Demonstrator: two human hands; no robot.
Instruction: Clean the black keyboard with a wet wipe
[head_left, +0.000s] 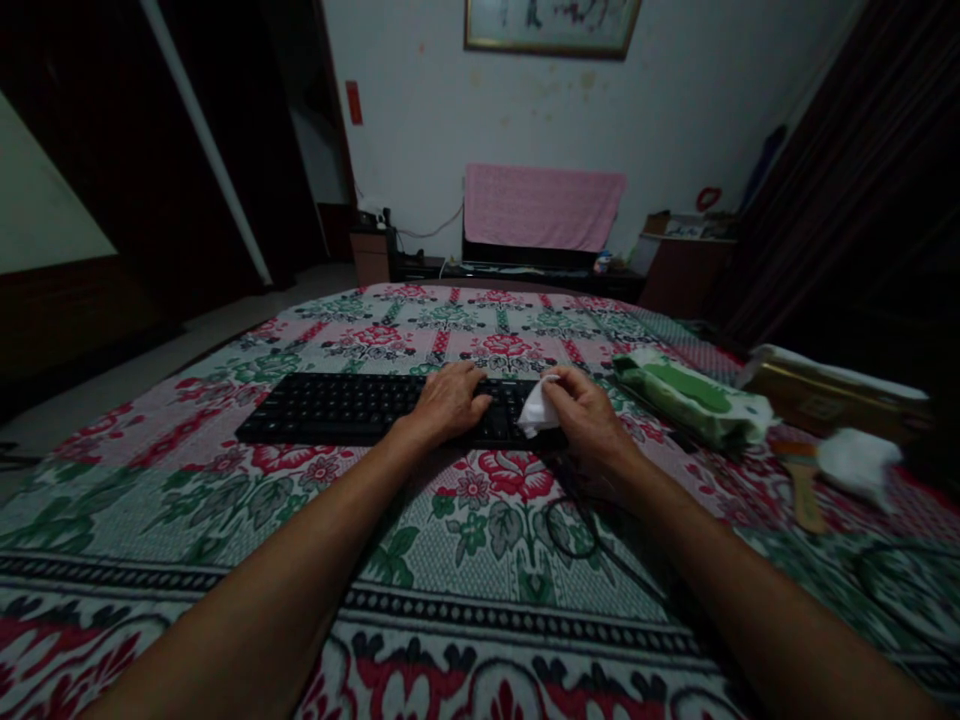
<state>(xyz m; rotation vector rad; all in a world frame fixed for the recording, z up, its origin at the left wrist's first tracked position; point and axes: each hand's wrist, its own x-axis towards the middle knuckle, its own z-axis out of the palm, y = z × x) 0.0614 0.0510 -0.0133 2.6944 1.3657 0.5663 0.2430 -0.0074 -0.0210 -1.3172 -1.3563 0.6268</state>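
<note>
A black keyboard point(337, 405) lies on the flowered tablecloth. My left hand point(450, 400) rests on its right half, palm down, thumb and fingers apart, holding nothing. At the keyboard's right end, my right hand point(589, 415) pinches a white wipe point(538, 408) between thumb and fingers. The wipe hangs over the number keys and hides some of them. Below my right hand, a black cable point(574, 545) loops on the cloth.
To the right lie a green-and-white wipes pack point(694, 395), a brush point(805, 490) with a wooden handle, a crumpled white wipe point(859, 462) and a gold-brown box point(832, 392). Beyond the table point(420, 575), a pink towel point(544, 207) covers a screen-like object by the wall.
</note>
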